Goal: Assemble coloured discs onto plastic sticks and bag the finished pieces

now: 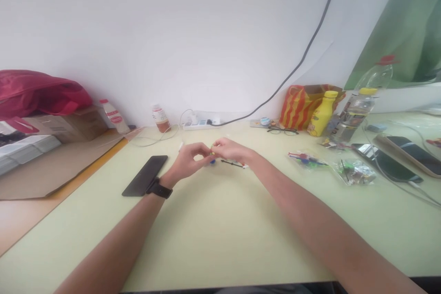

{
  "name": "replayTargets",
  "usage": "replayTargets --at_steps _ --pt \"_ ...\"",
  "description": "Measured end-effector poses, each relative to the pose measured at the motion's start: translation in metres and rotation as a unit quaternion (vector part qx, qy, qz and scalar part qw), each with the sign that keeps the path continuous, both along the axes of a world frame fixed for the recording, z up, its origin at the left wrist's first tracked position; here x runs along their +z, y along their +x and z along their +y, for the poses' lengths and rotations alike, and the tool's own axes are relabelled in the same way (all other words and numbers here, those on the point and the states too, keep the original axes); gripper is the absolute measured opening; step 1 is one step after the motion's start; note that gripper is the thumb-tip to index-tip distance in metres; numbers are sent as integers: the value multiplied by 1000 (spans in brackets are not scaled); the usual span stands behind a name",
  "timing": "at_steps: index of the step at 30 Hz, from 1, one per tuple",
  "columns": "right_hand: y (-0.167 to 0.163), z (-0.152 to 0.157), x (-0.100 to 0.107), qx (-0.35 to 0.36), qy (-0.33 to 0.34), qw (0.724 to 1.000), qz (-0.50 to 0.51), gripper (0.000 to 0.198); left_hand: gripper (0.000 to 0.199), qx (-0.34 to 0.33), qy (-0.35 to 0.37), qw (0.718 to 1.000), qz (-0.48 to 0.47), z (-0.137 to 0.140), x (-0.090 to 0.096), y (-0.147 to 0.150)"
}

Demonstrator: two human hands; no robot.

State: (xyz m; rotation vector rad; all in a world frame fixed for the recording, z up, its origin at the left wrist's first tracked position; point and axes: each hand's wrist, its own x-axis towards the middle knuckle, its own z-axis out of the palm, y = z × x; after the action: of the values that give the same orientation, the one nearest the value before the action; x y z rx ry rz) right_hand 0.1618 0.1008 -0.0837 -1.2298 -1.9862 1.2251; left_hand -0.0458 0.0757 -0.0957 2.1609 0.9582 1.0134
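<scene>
My left hand (189, 161), with a dark watch on its wrist, pinches thumb and fingers together over the middle of the table. Its fingertips meet those of my right hand (231, 150), which is also closed in a pinch. Between them shows a small blue and yellow plastic piece (212, 161), mostly hidden by the fingers. Just below my right hand, a thin black rod (233, 163) lies on the table, with small white and red bits near its right end.
A black phone (145, 175) lies beside my left wrist. To the right are bags of small colourful parts (354, 172), more phones (387, 163) and cables. A yellow bottle (322, 114), a striped bag (296, 108) and a power strip (201, 124) stand along the wall.
</scene>
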Motion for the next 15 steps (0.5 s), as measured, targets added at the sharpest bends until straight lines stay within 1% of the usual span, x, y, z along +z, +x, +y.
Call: replayTargets --at_steps 2,4,6,7,9,11,13,15 --pt "4 5 0 -31 26 998 -53 13 24 -11 -5 1000 13 -2 2 0" --pt "11 11 -1 -52 47 991 -114 11 27 -31 -15 998 53 -4 3 0" --pt "21 17 -1 -59 57 981 -175 8 22 -51 -24 992 114 -5 3 -1" --pt "25 19 -2 -60 57 976 -203 10 18 -59 -25 987 145 -5 3 -2" --pt "33 20 -3 -59 55 964 -253 20 17 -64 -19 979 191 -3 2 -6" --pt "36 19 -4 -54 52 954 -291 37 18 -55 -1 976 210 1 1 -12" --pt "35 16 -4 -46 52 946 -317 55 25 -36 26 976 213 5 0 -18" --pt "31 13 -5 -38 55 941 -333 64 36 -13 52 975 215 8 -1 -22"
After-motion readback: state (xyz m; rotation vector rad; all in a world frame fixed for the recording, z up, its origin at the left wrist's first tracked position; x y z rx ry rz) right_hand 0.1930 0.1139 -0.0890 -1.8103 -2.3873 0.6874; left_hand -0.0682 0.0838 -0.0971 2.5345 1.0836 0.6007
